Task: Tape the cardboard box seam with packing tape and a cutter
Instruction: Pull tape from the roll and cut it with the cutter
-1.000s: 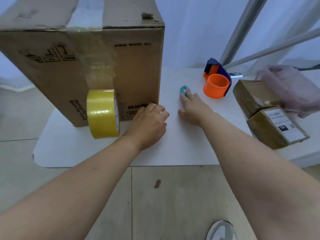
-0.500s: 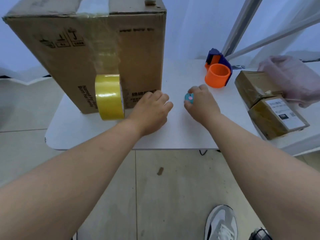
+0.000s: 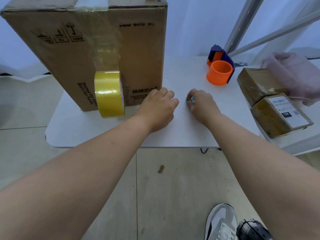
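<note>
A tall cardboard box (image 3: 142,54) stands on the white table (image 3: 176,135). A clear tape strip runs from its top seam down the front face to a yellow tape roll (image 3: 109,94) hanging against the box's lower front. My left hand (image 3: 158,108) rests knuckles-up on the table by the box's lower right corner, fingers curled with nothing in them. My right hand (image 3: 200,104) is closed around a small teal cutter (image 3: 188,99), only a sliver of which shows between the fingers.
An orange and blue tape dispenser (image 3: 220,70) sits at the back of the table. Two taped parcels (image 3: 273,104) and a pink bag (image 3: 294,75) lie at the right. Metal frame bars rise behind. The floor and a shoe (image 3: 221,222) are below the table's front edge.
My right hand reached the teal cutter lying on the table, closed on it and drew it back toward me. The left hand stayed by the box.
</note>
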Demonstrator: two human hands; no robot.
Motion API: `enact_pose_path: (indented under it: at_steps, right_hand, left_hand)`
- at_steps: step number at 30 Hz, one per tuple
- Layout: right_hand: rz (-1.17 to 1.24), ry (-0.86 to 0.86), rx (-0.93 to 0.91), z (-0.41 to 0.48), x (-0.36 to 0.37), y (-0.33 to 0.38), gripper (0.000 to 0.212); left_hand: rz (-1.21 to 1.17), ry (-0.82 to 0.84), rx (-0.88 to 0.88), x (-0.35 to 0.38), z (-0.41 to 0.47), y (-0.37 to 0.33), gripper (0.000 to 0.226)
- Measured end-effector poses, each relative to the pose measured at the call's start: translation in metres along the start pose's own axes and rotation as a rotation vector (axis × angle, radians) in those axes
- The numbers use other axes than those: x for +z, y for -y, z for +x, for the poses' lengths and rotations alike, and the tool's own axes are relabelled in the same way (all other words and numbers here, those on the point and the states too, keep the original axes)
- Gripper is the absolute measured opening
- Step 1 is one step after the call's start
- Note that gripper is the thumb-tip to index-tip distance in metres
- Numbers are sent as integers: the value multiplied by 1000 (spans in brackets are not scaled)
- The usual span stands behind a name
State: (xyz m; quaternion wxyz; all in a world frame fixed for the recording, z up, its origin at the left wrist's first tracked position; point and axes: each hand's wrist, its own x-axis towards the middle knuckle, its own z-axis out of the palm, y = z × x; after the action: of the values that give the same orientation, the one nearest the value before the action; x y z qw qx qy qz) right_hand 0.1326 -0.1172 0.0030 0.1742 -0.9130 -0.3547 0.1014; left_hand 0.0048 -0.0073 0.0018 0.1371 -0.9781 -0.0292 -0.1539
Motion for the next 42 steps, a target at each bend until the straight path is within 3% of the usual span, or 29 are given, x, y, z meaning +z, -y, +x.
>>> enact_pose_path:
  at_steps: [2, 6, 9, 14, 21, 25, 32, 39, 42]
  right_hand:
    - [-37, 42, 10, 0, 2, 0, 22]
    - [-77, 211, 166, -5, -11, 12, 47]
    - [-196, 339, 94, -19, -25, 27, 41]
    - [-9, 217, 73, -34, -57, 60, 31]
    - [266, 126, 10, -70, -85, 102, 32]
    - [506, 187, -8, -81, -80, 124, 31]
    - [537, -137, -136, -69, -70, 162, 22]
    - [637, -290, -132, -51, -74, 163, 14]
    - [634, -197, -158, -44, -79, 154, 16]
  left_hand:
    - [2, 11, 9, -1, 4, -4, 11]
    - [30, 37, 36, -13, 3, -7, 11]
    - [58, 45, 93, -33, -5, -9, 11]
    - [134, 18, 197, -91, -16, 1, 9]
    - [181, -5, 41, -155, -43, 40, 21]
    - [122, -74, -85, -162, -71, 59, 22]
    - [-243, -69, -452, -152, -94, 93, 40]
    - [-553, -35, -810, -142, -92, 109, 50]
    - [-738, -54, -881, -137, -83, 106, 49]
